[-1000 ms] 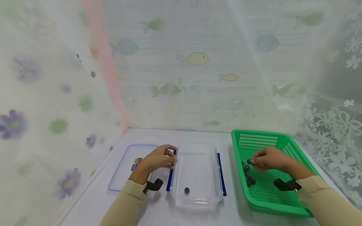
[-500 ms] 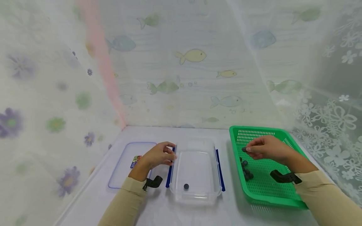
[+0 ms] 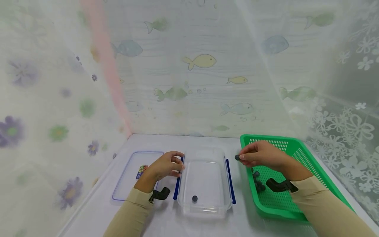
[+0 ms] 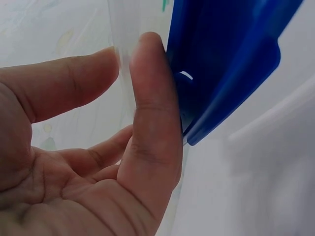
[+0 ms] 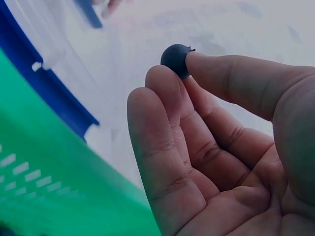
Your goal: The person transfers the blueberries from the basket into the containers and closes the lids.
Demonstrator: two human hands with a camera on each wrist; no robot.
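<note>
In the head view my right hand (image 3: pixel 263 156) pinches a blueberry (image 3: pixel 237 157) between thumb and fingertips, just past the left rim of the green basket (image 3: pixel 273 210). The right wrist view shows this dark round berry (image 5: pixel 173 60) with its small crown. Several more blueberries (image 3: pixel 260 187) lie along the basket's left side. A clear plastic container (image 3: pixel 205 177) stands in the middle, with a single berry (image 3: pixel 194 198) near its front. My left hand (image 3: pixel 166 166) grips the container's left wall between thumb and index finger, beside the blue side latch (image 4: pixel 221 59).
Left of the container lies a clear lid (image 3: pixel 127 187) with a blue edge and a colourful label (image 3: pixel 141 171), partly behind my left arm. Another blue latch (image 3: pixel 231 181) sticks out on the container's right side. Patterned curtains (image 3: pixel 204 98) enclose the white table.
My right hand has lifted the blueberry from the basket and carried it left across the rim. The left hand stays on the container wall.
</note>
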